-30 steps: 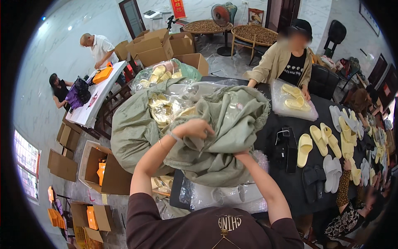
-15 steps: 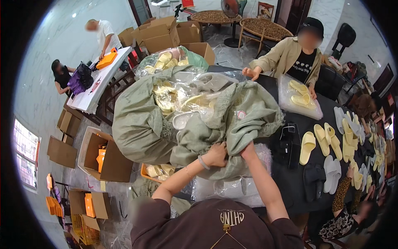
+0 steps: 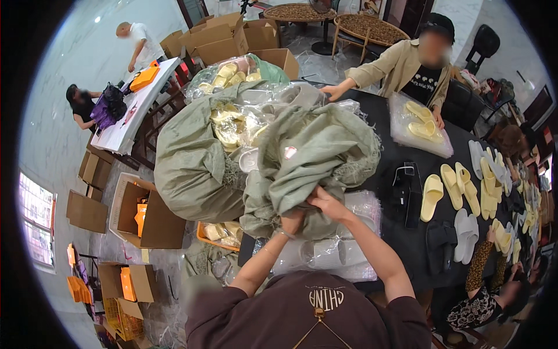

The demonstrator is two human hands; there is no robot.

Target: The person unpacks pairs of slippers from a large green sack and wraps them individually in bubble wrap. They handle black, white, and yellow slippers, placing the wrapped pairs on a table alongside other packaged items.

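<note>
A large grey-green woven sack (image 3: 192,168) full of bagged yellow slippers (image 3: 229,125) leans against the black table (image 3: 407,244). Its loose upper cloth (image 3: 317,154) is heaped on the table. My left hand (image 3: 292,221) and my right hand (image 3: 326,202) both grip the lower edge of that cloth, close together. Under my hands lie clear plastic bags of white slippers (image 3: 343,250).
Pale yellow, white and black slippers (image 3: 459,192) lie across the table's right side. A person in a beige jacket (image 3: 407,64) stands opposite over a plastic bag (image 3: 421,125). Open cardboard boxes (image 3: 145,212) sit on the floor at left. Two people work at a white table (image 3: 128,110).
Both hands have come down from the top of the sack cloth to its lower edge near me, and they now sit together. The cloth is bunched toward me.
</note>
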